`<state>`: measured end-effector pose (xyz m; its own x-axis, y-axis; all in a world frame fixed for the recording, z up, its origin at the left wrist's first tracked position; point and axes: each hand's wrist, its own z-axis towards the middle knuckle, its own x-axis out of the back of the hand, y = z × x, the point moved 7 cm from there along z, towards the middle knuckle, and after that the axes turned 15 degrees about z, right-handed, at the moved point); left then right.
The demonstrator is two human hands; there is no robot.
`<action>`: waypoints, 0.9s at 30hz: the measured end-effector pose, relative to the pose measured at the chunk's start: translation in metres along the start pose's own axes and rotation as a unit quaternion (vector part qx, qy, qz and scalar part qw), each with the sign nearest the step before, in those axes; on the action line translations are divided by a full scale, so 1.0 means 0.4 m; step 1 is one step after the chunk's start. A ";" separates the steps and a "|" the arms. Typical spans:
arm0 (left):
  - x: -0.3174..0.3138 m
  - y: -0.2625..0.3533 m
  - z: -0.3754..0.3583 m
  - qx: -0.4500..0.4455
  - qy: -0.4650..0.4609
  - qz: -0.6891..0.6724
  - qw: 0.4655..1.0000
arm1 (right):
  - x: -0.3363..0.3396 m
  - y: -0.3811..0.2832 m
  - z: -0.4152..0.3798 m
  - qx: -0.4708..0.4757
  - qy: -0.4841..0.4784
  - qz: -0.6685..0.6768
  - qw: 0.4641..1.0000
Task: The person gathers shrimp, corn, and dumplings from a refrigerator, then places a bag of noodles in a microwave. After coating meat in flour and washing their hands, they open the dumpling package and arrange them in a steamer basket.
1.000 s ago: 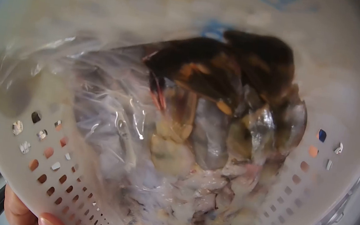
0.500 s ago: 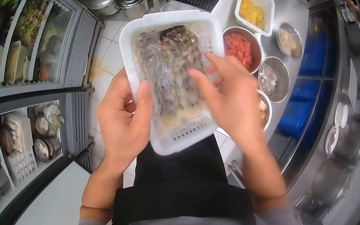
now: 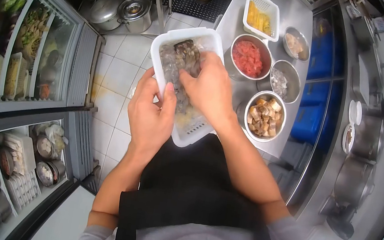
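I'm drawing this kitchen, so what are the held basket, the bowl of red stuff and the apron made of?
The basket looks like smooth white plastic, with its moulded rim and rows of slots. The bowl seems shiny metal, maybe steel, because its wall is silvery. The apron looks like dull black cloth, as it drapes softly; I can't tell which fibre.

The white basket (image 3: 218, 44) is smooth, perforated plastic with a soft sheen, and the grey contents (image 3: 173, 64) inside it look wet and glossy. To its right, the worktop (image 3: 229, 18) is smooth metal with blurred reflections, carrying shiny metal bowls (image 3: 283, 115). Left of the basket, the floor tiles (image 3: 108, 96) look hard and faintly glossy; beyond it, the lidded pots (image 3: 134, 21) are polished metal. Below it, the apron (image 3: 191, 185) is matt black cloth.
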<state>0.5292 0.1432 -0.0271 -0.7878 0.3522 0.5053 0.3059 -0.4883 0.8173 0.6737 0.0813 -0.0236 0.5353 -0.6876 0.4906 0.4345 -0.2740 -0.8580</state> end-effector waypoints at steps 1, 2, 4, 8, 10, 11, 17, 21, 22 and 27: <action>0.007 0.000 0.001 -0.002 -0.001 -0.001 1.000 | -0.010 -0.002 -0.008 0.000 0.002 -0.001 1.000; 0.011 -0.002 0.002 0.006 -0.005 -0.007 1.000 | -0.015 -0.019 -0.018 0.038 0.018 -0.039 0.998; 0.020 -0.005 0.001 0.012 -0.009 -0.013 1.000 | -0.023 -0.033 -0.031 0.076 0.037 -0.078 0.993; 0.030 0.000 -0.003 0.003 -0.031 0.004 1.000 | -0.031 -0.038 -0.041 0.120 -0.006 -0.102 0.987; 0.029 0.004 -0.005 -0.005 -0.047 0.016 0.999 | -0.025 -0.031 -0.045 0.101 -0.021 -0.107 0.989; 0.026 0.003 -0.008 -0.009 -0.048 0.024 0.999 | -0.026 -0.026 -0.048 0.088 -0.040 -0.106 0.990; -0.014 -0.006 -0.010 -0.032 -0.064 0.002 0.997 | 0.010 0.016 -0.072 0.018 -0.083 -0.069 0.994; -0.066 -0.026 -0.015 -0.042 -0.096 0.021 0.994 | 0.007 0.072 -0.089 0.046 -0.079 -0.090 0.992; -0.076 -0.027 -0.016 -0.043 -0.104 0.019 0.993 | 0.010 0.098 -0.093 0.039 -0.075 -0.090 0.992; -0.135 -0.075 -0.033 0.068 -0.181 0.064 0.979 | 0.065 0.167 -0.090 -0.022 -0.093 -0.028 0.995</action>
<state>0.5556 0.1284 -0.0824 -0.5054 0.5670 0.6504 0.4771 -0.4444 0.7582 0.6904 0.0209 -0.0737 0.6372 -0.5353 0.5544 0.4374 -0.3411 -0.8321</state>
